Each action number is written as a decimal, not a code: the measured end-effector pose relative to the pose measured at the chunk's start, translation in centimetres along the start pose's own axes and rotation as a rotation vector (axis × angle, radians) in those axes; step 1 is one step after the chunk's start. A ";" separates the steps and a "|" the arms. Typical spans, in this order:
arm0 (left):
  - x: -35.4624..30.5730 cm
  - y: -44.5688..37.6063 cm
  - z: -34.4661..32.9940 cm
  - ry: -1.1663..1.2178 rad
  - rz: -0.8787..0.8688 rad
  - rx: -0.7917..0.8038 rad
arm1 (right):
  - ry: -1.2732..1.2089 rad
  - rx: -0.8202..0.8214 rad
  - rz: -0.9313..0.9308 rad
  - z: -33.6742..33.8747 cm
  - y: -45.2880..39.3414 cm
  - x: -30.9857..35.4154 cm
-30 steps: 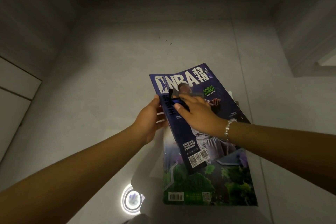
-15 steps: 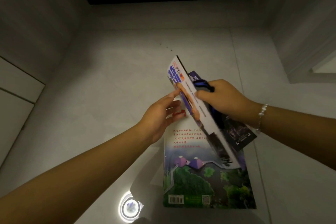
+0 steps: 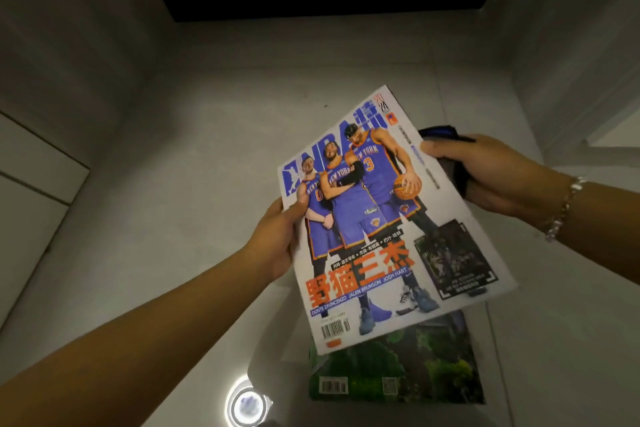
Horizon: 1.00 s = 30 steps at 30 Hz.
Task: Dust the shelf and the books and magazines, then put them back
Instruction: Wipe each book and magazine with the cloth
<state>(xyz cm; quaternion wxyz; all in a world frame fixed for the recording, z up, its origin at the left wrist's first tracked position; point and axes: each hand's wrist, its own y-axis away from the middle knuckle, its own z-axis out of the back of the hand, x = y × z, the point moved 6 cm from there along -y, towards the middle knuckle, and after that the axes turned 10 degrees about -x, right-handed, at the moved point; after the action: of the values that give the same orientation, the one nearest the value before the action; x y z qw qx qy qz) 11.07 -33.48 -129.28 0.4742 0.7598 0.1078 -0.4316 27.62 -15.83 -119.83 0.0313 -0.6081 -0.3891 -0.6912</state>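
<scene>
The magazine (image 3: 381, 218) has a white cover with three players in blue jerseys with orange lettering, an orange basketball, big orange characters and a blue logo. Below it, a second magazine (image 3: 408, 371) is mostly green. To its right, the cloth (image 3: 453, 163) looks black with a blue edge. The bracelet (image 3: 564, 208) beside the cloth is silvery, and the floor (image 3: 173, 184) is pale grey.

Pale grey tiled floor (image 3: 207, 184) below me, grout lines running far to near. Dark recess (image 3: 329, 3) along the far wall. White panelled cabinet (image 3: 31, 177) at left. Round glowing ring of light (image 3: 247, 407) reflected near, on the floor. Beaded bracelet (image 3: 564, 208) on my right wrist.
</scene>
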 end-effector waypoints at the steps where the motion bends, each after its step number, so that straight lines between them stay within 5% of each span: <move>1: 0.2 -0.3 0.7 -0.023 -0.029 -0.035 | 0.026 -0.018 -0.010 0.5 -0.4 -0.8; 10: 3.4 -0.7 2.0 -0.200 -0.048 -0.187 | 0.254 -0.139 -0.070 4.2 -2.3 -5.5; 17: 3.7 -1.0 1.8 -0.259 -0.054 -0.199 | 0.592 -0.330 0.287 5.3 -3.1 0.2; 22: 3.2 -0.7 1.6 -0.293 -0.086 -0.200 | 0.948 -0.177 0.420 0.5 -2.6 -2.0; 27: 3.2 -0.8 2.1 -0.319 -0.069 -0.216 | 0.964 0.196 0.513 -4.4 -0.4 -8.5; 30: 3.3 -1.0 2.3 -0.335 -0.062 -0.199 | 1.200 0.383 0.670 -5.9 -0.1 -12.5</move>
<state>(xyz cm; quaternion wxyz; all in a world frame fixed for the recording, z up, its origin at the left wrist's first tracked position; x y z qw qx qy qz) 11.22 -35.60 -132.79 0.5449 0.6230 0.0928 -0.5535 26.01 -24.52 -130.45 0.5571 -0.1932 -0.2117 -0.7794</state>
